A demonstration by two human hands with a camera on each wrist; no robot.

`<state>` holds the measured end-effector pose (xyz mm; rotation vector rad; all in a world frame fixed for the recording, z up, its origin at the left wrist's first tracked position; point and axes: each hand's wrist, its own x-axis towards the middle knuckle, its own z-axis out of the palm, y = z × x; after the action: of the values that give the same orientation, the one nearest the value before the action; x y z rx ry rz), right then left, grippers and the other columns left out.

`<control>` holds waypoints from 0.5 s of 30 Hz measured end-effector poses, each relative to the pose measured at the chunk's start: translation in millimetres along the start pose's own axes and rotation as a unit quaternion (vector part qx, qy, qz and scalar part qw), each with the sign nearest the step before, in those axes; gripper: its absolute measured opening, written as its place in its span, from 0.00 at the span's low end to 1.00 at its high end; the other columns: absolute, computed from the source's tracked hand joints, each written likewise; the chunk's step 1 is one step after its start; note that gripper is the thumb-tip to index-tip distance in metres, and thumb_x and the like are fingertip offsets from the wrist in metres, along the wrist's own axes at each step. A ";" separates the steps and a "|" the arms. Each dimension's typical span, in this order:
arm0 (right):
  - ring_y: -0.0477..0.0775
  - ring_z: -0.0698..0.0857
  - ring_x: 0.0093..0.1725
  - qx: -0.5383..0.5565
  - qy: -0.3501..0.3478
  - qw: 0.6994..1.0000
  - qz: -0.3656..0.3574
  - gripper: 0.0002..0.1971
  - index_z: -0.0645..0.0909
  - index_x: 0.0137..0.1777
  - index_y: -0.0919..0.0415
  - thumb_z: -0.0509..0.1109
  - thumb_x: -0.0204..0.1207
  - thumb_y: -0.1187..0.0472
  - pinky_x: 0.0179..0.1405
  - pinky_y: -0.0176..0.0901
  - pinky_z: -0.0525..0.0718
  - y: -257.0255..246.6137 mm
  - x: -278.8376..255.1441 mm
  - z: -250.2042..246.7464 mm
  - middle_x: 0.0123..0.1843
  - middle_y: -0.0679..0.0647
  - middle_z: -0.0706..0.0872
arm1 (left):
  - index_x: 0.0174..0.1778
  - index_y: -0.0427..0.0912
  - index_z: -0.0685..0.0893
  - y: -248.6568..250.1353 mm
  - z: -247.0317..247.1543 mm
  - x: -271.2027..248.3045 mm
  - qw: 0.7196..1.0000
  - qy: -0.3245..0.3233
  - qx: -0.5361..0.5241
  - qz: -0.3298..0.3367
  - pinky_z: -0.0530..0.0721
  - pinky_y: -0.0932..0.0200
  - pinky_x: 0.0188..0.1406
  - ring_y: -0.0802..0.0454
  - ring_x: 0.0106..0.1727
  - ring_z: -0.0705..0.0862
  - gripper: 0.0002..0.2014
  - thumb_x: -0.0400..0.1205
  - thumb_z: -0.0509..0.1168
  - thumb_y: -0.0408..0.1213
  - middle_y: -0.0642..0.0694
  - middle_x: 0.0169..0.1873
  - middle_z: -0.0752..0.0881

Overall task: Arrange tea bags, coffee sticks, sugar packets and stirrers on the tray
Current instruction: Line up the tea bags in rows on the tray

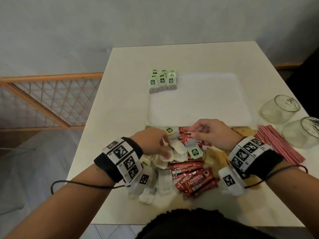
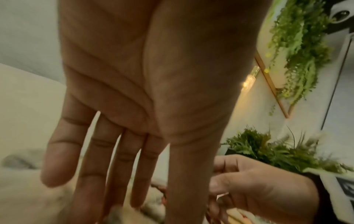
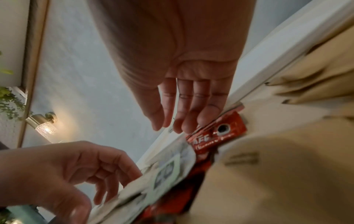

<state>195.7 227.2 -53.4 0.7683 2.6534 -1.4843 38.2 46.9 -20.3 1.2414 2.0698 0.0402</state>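
Observation:
A white tray lies mid-table, with a neat block of green-tagged tea bags at its far left corner. In front of it is a mixed pile: loose tea bags, red coffee sticks and tan sugar packets. Red-striped stirrers lie to the right. My left hand rests on the loose tea bags with its fingers fairly straight. My right hand pinches thumb to forefinger above the pile. One tea bag dangles just below it, seemingly by its string.
Two empty glass jars lie on their sides at the table's right edge, beside the stirrers. A wooden lattice rail runs beyond the table's left edge. Most of the tray's surface is bare.

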 end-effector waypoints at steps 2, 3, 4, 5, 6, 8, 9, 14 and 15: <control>0.43 0.84 0.39 -0.005 0.006 1.000 0.000 0.05 0.87 0.48 0.45 0.76 0.74 0.55 0.41 0.37 0.83 3.3 -8.8 2.7 0.44 0.49 0.88 | 0.68 0.48 0.79 3.0 10.2 -2.0 1.000 0.006 0.025 -0.015 0.83 0.52 0.58 0.51 0.56 0.83 0.29 0.73 0.77 0.51 0.51 0.58 0.85; 0.41 0.84 0.39 -0.010 0.008 1.000 -0.001 0.05 0.86 0.48 0.45 0.76 0.74 0.55 0.39 0.34 0.81 4.1 -12.5 4.3 0.44 0.48 0.88 | 0.68 0.48 0.78 4.5 13.4 -2.6 0.999 0.008 0.034 -0.022 0.83 0.52 0.57 0.51 0.56 0.83 0.29 0.72 0.77 0.51 0.50 0.57 0.85; 0.41 0.84 0.39 -0.010 0.011 1.000 -0.001 0.05 0.86 0.48 0.46 0.76 0.74 0.54 0.39 0.33 0.80 4.5 -15.7 5.8 0.44 0.48 0.88 | 0.67 0.47 0.78 6.3 15.1 -3.1 0.999 0.006 0.039 -0.029 0.83 0.53 0.55 0.50 0.55 0.82 0.28 0.72 0.77 0.50 0.50 0.56 0.84; 0.43 0.84 0.40 -0.006 0.016 1.000 -0.001 0.05 0.86 0.48 0.46 0.76 0.74 0.54 0.40 0.34 0.80 4.9 -18.3 7.0 0.44 0.48 0.88 | 0.64 0.46 0.79 7.6 15.6 -2.6 0.999 0.001 0.038 -0.035 0.84 0.54 0.52 0.49 0.54 0.83 0.26 0.73 0.77 0.48 0.49 0.54 0.85; 0.45 0.85 0.41 -0.004 0.021 1.000 -0.001 0.05 0.86 0.49 0.46 0.76 0.74 0.53 0.42 0.36 0.82 5.0 -20.9 7.9 0.44 0.48 0.88 | 0.61 0.43 0.81 9.2 15.2 -2.6 0.999 -0.008 0.033 -0.038 0.84 0.55 0.50 0.49 0.52 0.84 0.22 0.74 0.76 0.46 0.48 0.52 0.85; 0.44 0.84 0.41 -0.004 0.028 1.000 -0.006 0.05 0.86 0.49 0.46 0.76 0.74 0.52 0.42 0.36 0.81 3.6 -25.8 9.4 0.42 0.46 0.87 | 0.56 0.40 0.84 10.5 12.9 -2.0 0.999 -0.018 0.024 -0.034 0.85 0.56 0.46 0.48 0.48 0.86 0.15 0.77 0.73 0.44 0.45 0.49 0.87; 0.43 0.84 0.40 -0.002 0.030 0.999 -0.010 0.06 0.86 0.49 0.46 0.76 0.74 0.52 0.42 0.36 0.81 1.8 -27.9 9.9 0.42 0.45 0.87 | 0.53 0.41 0.85 9.8 11.5 -2.0 0.999 -0.012 0.019 -0.027 0.84 0.56 0.43 0.48 0.47 0.85 0.13 0.77 0.73 0.44 0.45 0.48 0.87; 0.43 0.87 0.47 0.063 0.023 0.997 -0.024 0.16 0.85 0.57 0.46 0.79 0.69 0.48 0.52 0.40 0.85 -7.5 -34.0 12.1 0.48 0.45 0.89 | 0.50 0.44 0.82 13.4 4.9 -4.2 0.985 0.105 -0.132 0.019 0.77 0.62 0.38 0.53 0.42 0.82 0.14 0.76 0.75 0.47 0.49 0.44 0.85; 0.44 0.88 0.49 0.084 0.012 0.996 -0.026 0.17 0.85 0.59 0.46 0.79 0.70 0.49 0.53 0.40 0.85 -10.1 -34.1 12.9 0.50 0.45 0.90 | 0.51 0.42 0.82 18.2 4.6 -4.4 0.974 0.120 -0.190 0.032 0.78 0.62 0.38 0.54 0.39 0.82 0.16 0.75 0.76 0.47 0.49 0.42 0.85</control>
<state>218.6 198.4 -44.3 0.7362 2.6110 -1.7389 56.0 51.8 -14.6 1.1040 2.0936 0.6160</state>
